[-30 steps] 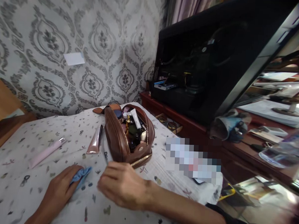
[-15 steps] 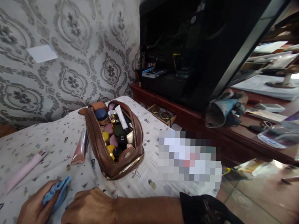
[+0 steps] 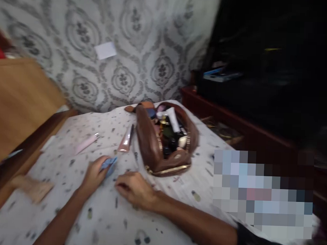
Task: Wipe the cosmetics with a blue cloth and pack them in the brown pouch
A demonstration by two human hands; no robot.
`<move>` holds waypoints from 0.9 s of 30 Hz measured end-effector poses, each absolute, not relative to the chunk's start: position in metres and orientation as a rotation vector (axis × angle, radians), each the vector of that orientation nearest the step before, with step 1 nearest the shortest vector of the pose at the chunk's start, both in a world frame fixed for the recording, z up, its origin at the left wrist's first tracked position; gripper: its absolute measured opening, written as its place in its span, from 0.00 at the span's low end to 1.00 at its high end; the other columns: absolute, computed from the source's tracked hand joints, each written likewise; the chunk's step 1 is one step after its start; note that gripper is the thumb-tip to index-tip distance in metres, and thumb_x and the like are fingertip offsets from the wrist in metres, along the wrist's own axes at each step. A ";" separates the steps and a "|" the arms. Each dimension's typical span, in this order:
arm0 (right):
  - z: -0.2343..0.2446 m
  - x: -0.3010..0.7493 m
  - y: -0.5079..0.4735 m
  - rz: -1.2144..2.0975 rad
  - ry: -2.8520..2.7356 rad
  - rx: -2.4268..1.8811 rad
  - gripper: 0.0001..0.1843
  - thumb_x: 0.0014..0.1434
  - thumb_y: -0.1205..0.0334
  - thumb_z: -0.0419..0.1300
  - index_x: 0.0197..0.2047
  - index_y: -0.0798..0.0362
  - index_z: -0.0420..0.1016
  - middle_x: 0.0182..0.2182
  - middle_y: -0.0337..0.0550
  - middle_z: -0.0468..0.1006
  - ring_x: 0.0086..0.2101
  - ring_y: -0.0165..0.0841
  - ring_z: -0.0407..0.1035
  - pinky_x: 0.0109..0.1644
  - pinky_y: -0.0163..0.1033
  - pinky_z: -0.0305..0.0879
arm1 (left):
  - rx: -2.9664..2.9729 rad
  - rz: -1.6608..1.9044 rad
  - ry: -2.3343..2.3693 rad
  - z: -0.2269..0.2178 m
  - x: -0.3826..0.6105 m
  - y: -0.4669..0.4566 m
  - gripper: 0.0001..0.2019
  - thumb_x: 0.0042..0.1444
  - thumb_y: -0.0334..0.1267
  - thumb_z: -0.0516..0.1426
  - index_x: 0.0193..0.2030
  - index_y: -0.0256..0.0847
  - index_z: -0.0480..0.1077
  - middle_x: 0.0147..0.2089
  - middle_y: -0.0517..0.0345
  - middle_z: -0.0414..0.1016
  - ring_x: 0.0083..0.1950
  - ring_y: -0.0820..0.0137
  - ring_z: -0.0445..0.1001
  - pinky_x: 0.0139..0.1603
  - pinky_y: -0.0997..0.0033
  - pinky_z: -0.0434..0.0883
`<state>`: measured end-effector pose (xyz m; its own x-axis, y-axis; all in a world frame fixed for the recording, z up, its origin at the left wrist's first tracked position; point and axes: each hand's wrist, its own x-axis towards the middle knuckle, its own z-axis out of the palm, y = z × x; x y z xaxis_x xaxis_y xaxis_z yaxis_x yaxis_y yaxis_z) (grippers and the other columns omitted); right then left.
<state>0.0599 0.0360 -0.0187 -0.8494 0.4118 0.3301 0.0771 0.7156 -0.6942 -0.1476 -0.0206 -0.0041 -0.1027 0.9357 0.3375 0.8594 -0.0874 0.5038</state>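
From where I stand, the biggest thing is the wall (image 3: 161, 26), papered in grey and white medallions. To the right looms a glossy black panel (image 3: 277, 90), above a dark red wooden ledge (image 3: 249, 125). Below them spreads a white cloth (image 3: 114, 221) printed with small dark and coloured motifs, and at the left a plain wooden board (image 3: 22, 103) slants in.

The brown bag (image 3: 146, 141) sits upright on the cloth, toward the far corner, its top unzipped and gaping, with toiletries crowded inside. The person's right hand (image 3: 138, 191) hangs low just before the bag's near corner, fingers curled; I can't tell whether anything is in it. The left hand (image 3: 96, 172), a little apart from the right, has its fingers closed on a crumpled blue cloth (image 3: 110, 166).

Up on the wall is a white card (image 3: 105, 50). Of the two tubes lying on the printed cloth, the pale pink tube (image 3: 85, 144) is beyond the left hand, while the rosy metallic tube (image 3: 125, 141) lies just beside the bag's left side. Smaller things show in the bag's mouth: a white tube (image 3: 173, 119) leaning across the rest, a dark blue lid (image 3: 151, 113) toward the back, and a cream-coloured piece (image 3: 182, 141) near the front.
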 end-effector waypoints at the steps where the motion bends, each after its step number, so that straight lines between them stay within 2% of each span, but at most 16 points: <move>1: -0.018 0.059 0.037 1.066 -2.404 -0.435 0.06 0.60 0.69 0.59 0.33 0.55 0.77 0.27 0.38 0.78 0.28 0.29 0.69 0.36 0.33 0.62 | 2.013 0.943 2.051 -0.003 -0.146 -0.020 0.13 0.62 0.45 0.50 0.40 0.40 0.72 0.38 0.52 0.81 0.39 0.63 0.78 0.42 0.66 0.73; 6: -0.009 0.047 0.042 1.403 -2.334 -0.507 0.08 0.56 0.70 0.57 0.27 0.55 0.76 0.21 0.35 0.70 0.24 0.27 0.61 0.29 0.31 0.56 | 1.961 0.903 2.184 0.002 -0.156 -0.024 0.09 0.64 0.41 0.51 0.38 0.43 0.70 0.36 0.57 0.77 0.39 0.67 0.75 0.43 0.69 0.70; 11: -0.002 0.021 0.035 1.618 -2.283 -0.543 0.09 0.55 0.65 0.56 0.26 0.56 0.75 0.22 0.37 0.73 0.25 0.27 0.62 0.30 0.32 0.57 | 1.905 0.878 2.349 0.003 -0.166 -0.030 0.06 0.64 0.38 0.53 0.37 0.43 0.70 0.36 0.58 0.76 0.39 0.68 0.74 0.43 0.70 0.68; 16: -0.013 0.005 0.028 1.578 -2.161 -0.545 0.10 0.56 0.61 0.55 0.26 0.55 0.73 0.22 0.37 0.71 0.25 0.29 0.63 0.32 0.34 0.57 | 1.690 0.831 2.682 0.008 -0.203 -0.022 0.06 0.66 0.37 0.55 0.45 0.41 0.73 0.43 0.54 0.77 0.45 0.66 0.76 0.48 0.64 0.72; 19: -0.019 0.008 0.028 1.549 -2.144 -0.539 0.10 0.57 0.60 0.55 0.27 0.54 0.72 0.22 0.38 0.72 0.26 0.30 0.64 0.32 0.34 0.59 | 1.443 0.755 2.926 0.028 -0.241 -0.021 0.14 0.65 0.44 0.58 0.53 0.38 0.71 0.52 0.51 0.75 0.50 0.63 0.76 0.51 0.55 0.75; 21: -0.019 0.012 0.028 1.569 -2.144 -0.545 0.10 0.58 0.61 0.56 0.28 0.55 0.73 0.23 0.38 0.73 0.26 0.30 0.65 0.33 0.34 0.60 | 1.288 0.684 3.047 0.047 -0.266 -0.026 0.17 0.65 0.45 0.59 0.57 0.39 0.70 0.56 0.49 0.73 0.53 0.61 0.75 0.53 0.52 0.75; 22: -0.019 0.014 0.027 1.577 -2.146 -0.546 0.10 0.59 0.61 0.56 0.28 0.55 0.73 0.23 0.38 0.73 0.26 0.30 0.65 0.32 0.34 0.59 | 1.247 0.647 3.078 0.056 -0.276 -0.031 0.18 0.66 0.45 0.57 0.57 0.37 0.70 0.58 0.48 0.72 0.54 0.61 0.75 0.54 0.52 0.75; 23: -0.018 0.015 0.027 1.578 -2.148 -0.547 0.10 0.59 0.62 0.56 0.28 0.55 0.74 0.23 0.38 0.73 0.26 0.29 0.64 0.32 0.33 0.59 | 1.243 0.602 3.085 0.064 -0.285 -0.036 0.21 0.71 0.44 0.50 0.58 0.26 0.68 0.60 0.50 0.68 0.55 0.61 0.74 0.58 0.55 0.71; 24: -0.017 0.016 0.026 1.570 -2.152 -0.547 0.10 0.59 0.63 0.56 0.28 0.55 0.74 0.23 0.37 0.72 0.26 0.29 0.64 0.32 0.33 0.58 | 1.232 0.573 3.095 0.072 -0.293 -0.041 0.19 0.68 0.44 0.55 0.59 0.33 0.68 0.60 0.48 0.70 0.55 0.62 0.74 0.56 0.53 0.73; 25: -0.016 0.017 0.025 1.554 -2.156 -0.548 0.10 0.59 0.65 0.56 0.28 0.55 0.74 0.22 0.37 0.72 0.25 0.28 0.63 0.31 0.32 0.58 | 1.218 0.530 3.095 0.078 -0.299 -0.045 0.21 0.68 0.42 0.55 0.59 0.25 0.66 0.59 0.49 0.69 0.55 0.60 0.74 0.57 0.53 0.71; 27: -0.013 0.017 0.024 1.516 -2.172 -0.556 0.09 0.57 0.68 0.56 0.28 0.55 0.75 0.22 0.35 0.71 0.25 0.27 0.61 0.30 0.31 0.56 | 1.182 0.462 3.096 0.086 -0.309 -0.048 0.18 0.66 0.40 0.59 0.57 0.31 0.68 0.57 0.49 0.72 0.53 0.61 0.75 0.54 0.53 0.73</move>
<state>0.0174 0.0237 -0.0134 -0.8265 0.5503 0.1188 0.0783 0.3213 -0.9437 -0.3087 -0.0478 0.0857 -0.7323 0.6188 0.2843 0.6749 0.7152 0.1815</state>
